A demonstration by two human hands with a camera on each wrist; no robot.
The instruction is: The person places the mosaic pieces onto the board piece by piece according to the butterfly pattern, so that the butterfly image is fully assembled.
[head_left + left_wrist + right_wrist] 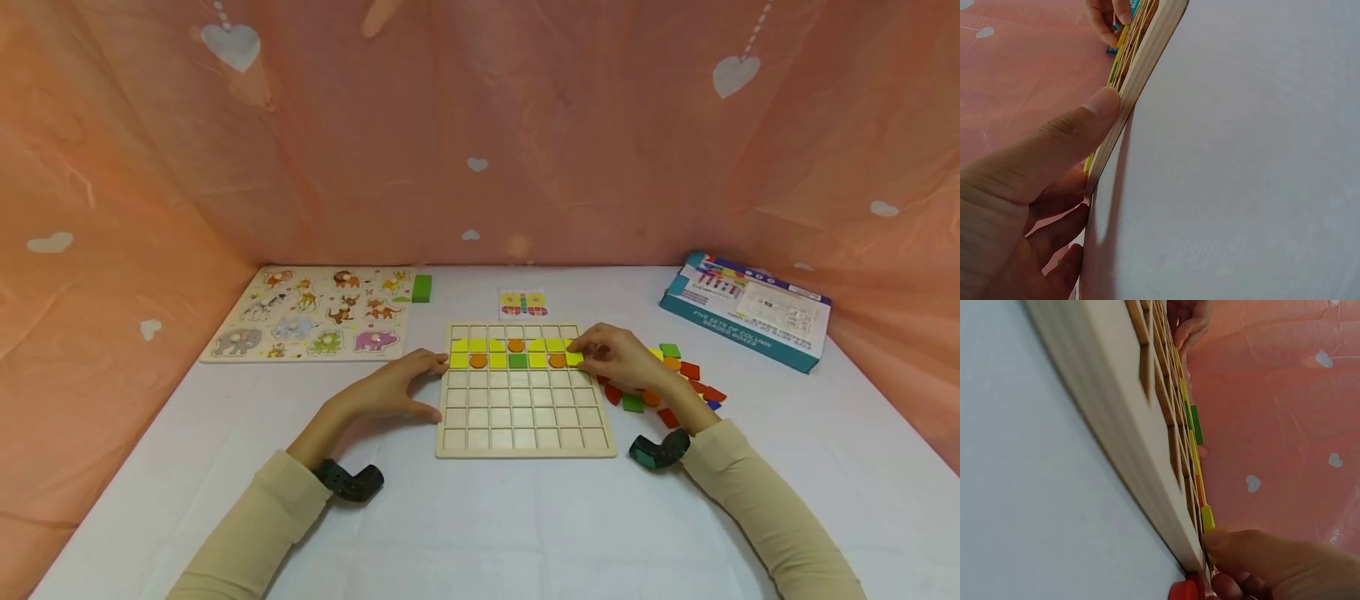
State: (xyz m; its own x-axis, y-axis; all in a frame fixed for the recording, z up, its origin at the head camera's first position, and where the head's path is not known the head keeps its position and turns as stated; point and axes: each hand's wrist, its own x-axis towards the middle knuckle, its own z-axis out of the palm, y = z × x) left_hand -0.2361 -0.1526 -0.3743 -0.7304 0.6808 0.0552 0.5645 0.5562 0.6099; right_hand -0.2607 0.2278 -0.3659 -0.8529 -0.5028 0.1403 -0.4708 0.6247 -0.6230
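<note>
A wooden grid board (pixel 525 417) lies in front of me, its upper rows holding yellow pieces, orange circles and one green square (pixel 518 361). My left hand (pixel 390 387) rests against the board's left edge, thumb and fingers spread apart and touching the rim. At the right end of the second row, my right hand (pixel 618 358) pinches a yellow tile (pixel 1208 519) between thumb and fingers. Its far fingers are partly hidden. A small pattern card (pixel 523 305) with a butterfly-like picture lies behind the board.
Loose colored pieces (pixel 633 403) lie in a pile to the right, partly under my right forearm. An animal puzzle board (pixel 315 317) stretches across the back left, beside a green block (pixel 422 288). A teal-edged box (pixel 746 310) sits at the back right.
</note>
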